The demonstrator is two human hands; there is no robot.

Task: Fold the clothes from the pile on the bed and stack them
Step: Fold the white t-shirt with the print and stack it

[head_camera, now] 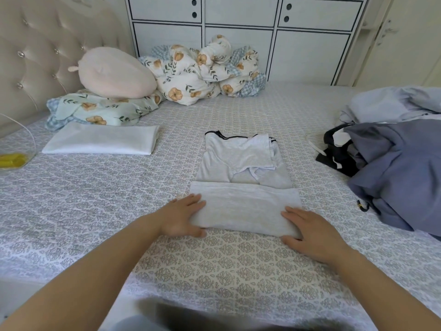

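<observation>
A light grey T-shirt [241, 161] with dark trim at the neck lies in the middle of the bed, sleeves folded in and its lower part doubled up toward the collar. My left hand [181, 218] holds the left end of that doubled part, fingers on top and thumb along the near edge. My right hand [310, 232] holds the right end the same way. A folded white garment [102, 142] lies flat at the left. The unfolded pile [396, 168] of blue-grey, pale blue and black clothes sits at the right.
The patterned bedsheet [214, 263] covers the bed. A floral duvet [202, 72] is bunched at the back, with a pink plush pillow [114, 72] on a floral pillow [100, 111]. A yellow object [12, 160] lies at the left edge. White cabinets [238, 32] stand behind.
</observation>
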